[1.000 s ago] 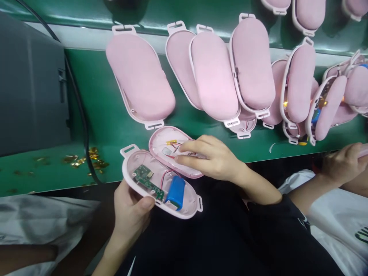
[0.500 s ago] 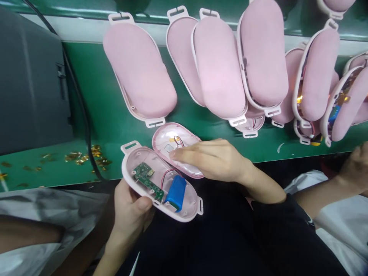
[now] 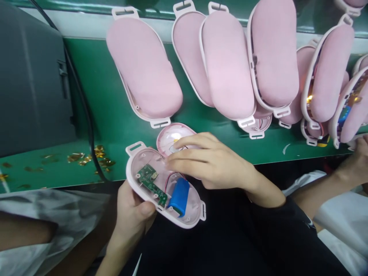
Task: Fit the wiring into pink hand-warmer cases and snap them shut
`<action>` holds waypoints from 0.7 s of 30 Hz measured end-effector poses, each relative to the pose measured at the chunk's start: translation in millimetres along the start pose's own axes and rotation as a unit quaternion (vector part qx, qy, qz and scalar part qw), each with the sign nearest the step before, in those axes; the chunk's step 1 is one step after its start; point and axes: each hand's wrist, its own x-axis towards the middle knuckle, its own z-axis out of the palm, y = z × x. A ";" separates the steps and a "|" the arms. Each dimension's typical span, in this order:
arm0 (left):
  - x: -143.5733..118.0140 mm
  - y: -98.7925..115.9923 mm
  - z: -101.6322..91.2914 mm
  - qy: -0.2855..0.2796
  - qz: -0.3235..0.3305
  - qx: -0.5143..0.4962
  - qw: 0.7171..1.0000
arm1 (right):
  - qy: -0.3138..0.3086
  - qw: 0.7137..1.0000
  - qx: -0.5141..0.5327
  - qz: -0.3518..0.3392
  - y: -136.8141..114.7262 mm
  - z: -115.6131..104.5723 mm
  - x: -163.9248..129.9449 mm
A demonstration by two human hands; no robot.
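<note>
My left hand (image 3: 135,209) grips the near edge of an oval pale-pink plastic housing (image 3: 152,156), thumb on its rim. Inside lie a green circuit board (image 3: 151,184) and a blue wrapped battery (image 3: 179,196) with red and dark wires. Just beyond, a pink oval cover (image 3: 164,137) rests with its hollow inside up. My right hand (image 3: 221,165) lies across that cover, its fingers stretched out and apart, their tips near the gap between the two shells. The thumb and much of the cover are hidden.
Several pink padded cases (image 3: 143,65) with white strap loops line the green bench (image 3: 92,76). A dark grey box (image 3: 31,84) and black cable (image 3: 86,107) stand left, near gold foil scraps (image 3: 99,151). Another person's hand (image 3: 359,157) is at the right edge.
My right hand has shifted toward the housing, and its fingers have spread from close together. The view has moved slightly, so the cases sit a little further right. My left hand keeps its grip.
</note>
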 end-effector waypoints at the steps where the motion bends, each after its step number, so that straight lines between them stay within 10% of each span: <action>1: 0.1 -1.5 -2.2 -0.009 0.001 -0.002 1.000 | -0.006 1.000 0.001 0.017 -0.1 -7.0 -2.6; 6: -2.4 -1.7 -2.3 -0.051 -0.015 -0.003 0.999 | -0.067 0.991 -0.070 0.096 -4.8 -26.9 -11.6; 21: 4.5 0.0 -5.1 -0.087 0.004 -0.024 0.996 | -0.065 0.994 -0.085 0.035 2.0 -22.2 -3.0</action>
